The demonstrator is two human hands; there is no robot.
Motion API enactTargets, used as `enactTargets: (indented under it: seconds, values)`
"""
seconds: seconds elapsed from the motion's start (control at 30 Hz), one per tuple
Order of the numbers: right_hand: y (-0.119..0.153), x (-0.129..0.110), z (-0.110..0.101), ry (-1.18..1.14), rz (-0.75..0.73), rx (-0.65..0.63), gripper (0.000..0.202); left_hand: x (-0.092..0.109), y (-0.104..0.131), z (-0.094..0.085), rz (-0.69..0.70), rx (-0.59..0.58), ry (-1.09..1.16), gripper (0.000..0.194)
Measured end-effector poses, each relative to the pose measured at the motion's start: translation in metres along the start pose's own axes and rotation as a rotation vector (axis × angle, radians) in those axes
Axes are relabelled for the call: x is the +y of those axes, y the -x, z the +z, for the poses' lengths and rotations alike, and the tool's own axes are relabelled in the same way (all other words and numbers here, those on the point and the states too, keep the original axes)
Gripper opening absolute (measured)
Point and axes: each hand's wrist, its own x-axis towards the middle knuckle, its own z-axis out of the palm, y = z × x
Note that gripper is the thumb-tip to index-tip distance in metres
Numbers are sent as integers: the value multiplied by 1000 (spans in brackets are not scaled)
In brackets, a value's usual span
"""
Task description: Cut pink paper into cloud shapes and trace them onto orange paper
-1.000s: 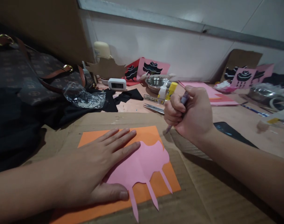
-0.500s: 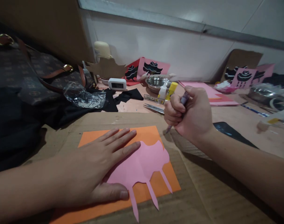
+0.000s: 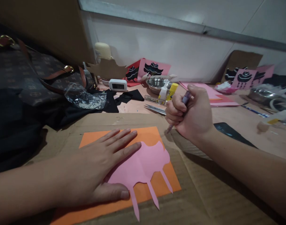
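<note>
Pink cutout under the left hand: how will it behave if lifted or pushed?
Likely light and floppy: the pink cutout looks like thin paper, faintly creased. Its three visible strips would probably bend or tear first, being narrow. Sliding over the orange sheet seems unlikely while the left hand lies spread on it.

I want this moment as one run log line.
left hand: flat on pink paper | right hand: gripping pen | orange paper: under pink paper | cardboard: under both

A bag (image 3: 18,70) sits left; a clock (image 3: 118,85) stands nearby.
</note>
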Motion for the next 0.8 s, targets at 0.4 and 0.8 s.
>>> enactTargets:
  seconds: [0.4, 0.8]
  values:
    - [8, 3, 7, 158, -127, 30, 41, 2, 0, -3, -30, 56, -3, 111]
    - [20, 34, 7, 647, -262, -141, 22, 12, 8, 2, -114, 267, -105, 71]
